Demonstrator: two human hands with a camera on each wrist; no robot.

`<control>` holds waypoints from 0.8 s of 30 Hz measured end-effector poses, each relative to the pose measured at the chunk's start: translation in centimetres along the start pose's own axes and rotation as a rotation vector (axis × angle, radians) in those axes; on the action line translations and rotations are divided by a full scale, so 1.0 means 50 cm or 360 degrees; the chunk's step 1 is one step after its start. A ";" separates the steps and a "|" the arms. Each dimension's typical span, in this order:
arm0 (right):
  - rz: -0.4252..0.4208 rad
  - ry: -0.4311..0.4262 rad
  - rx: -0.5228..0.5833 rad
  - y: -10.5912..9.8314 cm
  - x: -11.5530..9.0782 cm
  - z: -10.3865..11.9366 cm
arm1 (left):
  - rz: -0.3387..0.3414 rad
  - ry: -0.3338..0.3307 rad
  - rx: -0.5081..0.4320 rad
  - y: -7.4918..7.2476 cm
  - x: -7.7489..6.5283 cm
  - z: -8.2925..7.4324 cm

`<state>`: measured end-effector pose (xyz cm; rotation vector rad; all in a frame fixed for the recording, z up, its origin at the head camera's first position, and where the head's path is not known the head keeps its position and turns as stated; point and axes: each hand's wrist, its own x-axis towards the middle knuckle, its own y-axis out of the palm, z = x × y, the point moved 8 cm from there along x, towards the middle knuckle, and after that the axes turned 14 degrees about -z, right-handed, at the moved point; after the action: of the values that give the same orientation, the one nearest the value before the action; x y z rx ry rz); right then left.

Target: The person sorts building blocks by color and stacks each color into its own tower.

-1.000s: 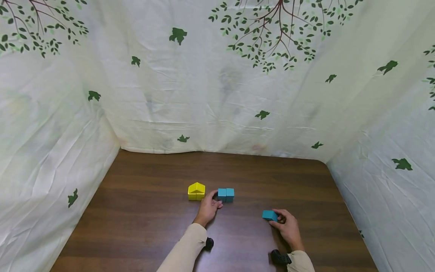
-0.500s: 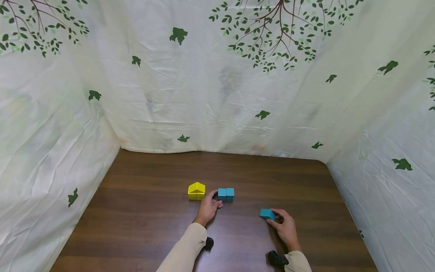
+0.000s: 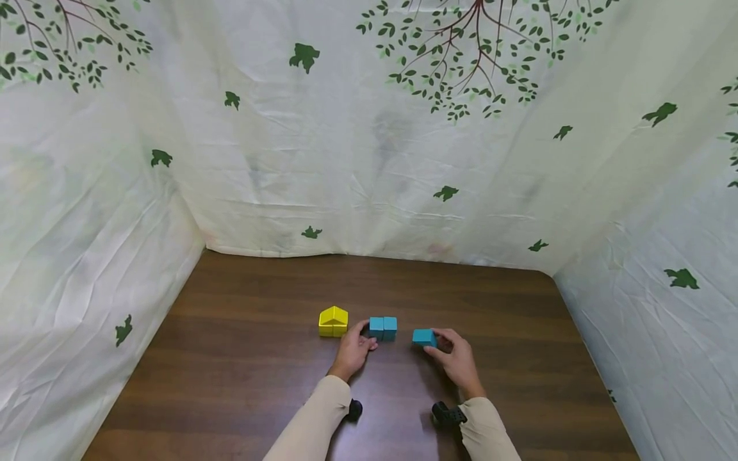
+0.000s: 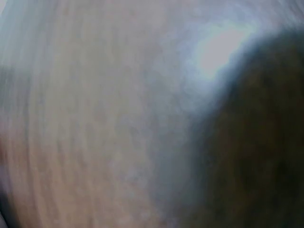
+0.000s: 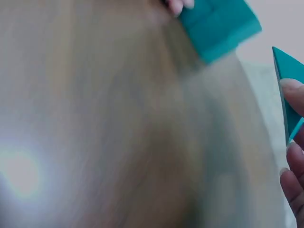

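Observation:
Two blue cubes (image 3: pixel 383 328) stand side by side on the brown table. My left hand (image 3: pixel 352 352) holds them at the left, its thumb at the front and forefinger at the left side. In my right hand (image 3: pixel 458 360) is a blue triangular block (image 3: pixel 423 337), pinched between thumb and fingers, just right of the cubes. The right wrist view shows the pinched triangular block (image 5: pixel 284 66) at the right edge, with the blue cubes (image 5: pixel 221 28) at the top. The left wrist view is blurred and shows no hand clearly.
Left of my left hand stands a small yellow stack (image 3: pixel 333 322), a triangular block over two cubes. A white cloth (image 3: pixel 375 160) printed with green leaves hangs behind the wooden table (image 3: pixel 259 384) and along both sides.
My right hand has carried the blue triangular block left and farther back, closer to the two blue cubes. The left hand stays at the cubes.

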<state>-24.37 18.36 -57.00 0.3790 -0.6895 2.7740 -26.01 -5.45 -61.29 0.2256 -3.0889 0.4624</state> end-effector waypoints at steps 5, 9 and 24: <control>0.0064 -0.0176 0.0007 0.050 0.033 0.066 | 0.0004 -0.0012 0.0008 -0.001 0.001 0.001; 0.0138 -0.0301 -0.0006 0.090 0.047 0.106 | 0.0014 -0.0057 0.0029 0.000 0.001 0.006; 0.0336 -0.0356 -0.0037 0.165 0.049 0.129 | 0.0034 -0.0008 0.0018 0.004 0.004 0.003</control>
<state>-28.00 8.62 -54.17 0.6550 -0.8577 2.9465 -26.22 -5.34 -61.50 0.1942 -3.0975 0.4810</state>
